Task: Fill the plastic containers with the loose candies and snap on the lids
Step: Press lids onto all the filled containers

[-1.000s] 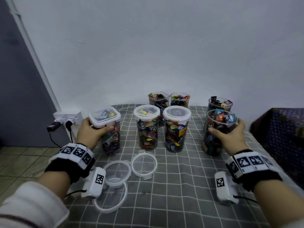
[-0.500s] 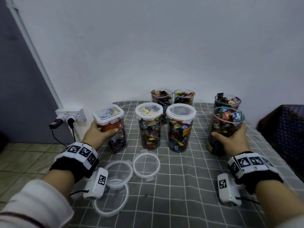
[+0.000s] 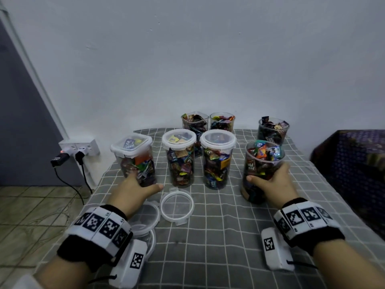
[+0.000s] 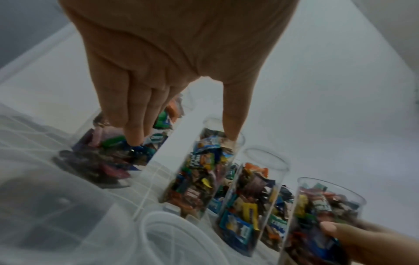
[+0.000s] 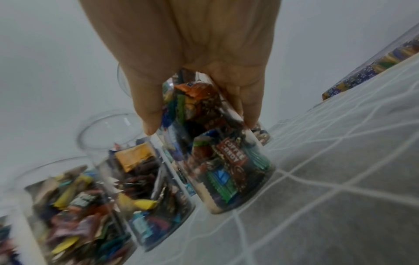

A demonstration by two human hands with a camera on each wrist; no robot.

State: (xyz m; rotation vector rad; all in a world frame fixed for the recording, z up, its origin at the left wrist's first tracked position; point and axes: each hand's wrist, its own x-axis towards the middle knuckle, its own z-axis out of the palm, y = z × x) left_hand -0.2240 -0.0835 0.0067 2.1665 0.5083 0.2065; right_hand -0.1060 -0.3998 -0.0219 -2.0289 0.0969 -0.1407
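The left hand [image 3: 133,189] has come off the upper wall of the square container [image 3: 135,159] it was gripping a moment ago. It now sits low by the base. In the left wrist view its fingers [image 4: 133,125] lie straight and pressed together against the clear wall, with the thumb spread well away, so we read that as a release rather than a hold. The square container stands upright at the left of the front row with its lid on, and we judge that one finished.

Over on the other side, the right hand [image 3: 270,184] keeps its grip on the open container [image 3: 263,161]. Its thumb is on the near-left wall, and the fingers [image 5: 249,107] curl round the far side. This container is heaped with candies [image 3: 264,152] and has no lid. We cannot tell whether its base rests on the surface [image 3: 218,236] or sits just clear of it. It looks to be the next one up for a lid.

Now the count:
- We make it seven containers.
- Three are lidded: the square one and two round ones beside it in the front row.
- Four are open: two at the back centre, one at the back right, and the one in hand.
- Three loose lids [image 3: 177,206] lie near the left wrist, two of them overlapping.
- A fourth lid may be hidden under the wrist, but we cannot see one.
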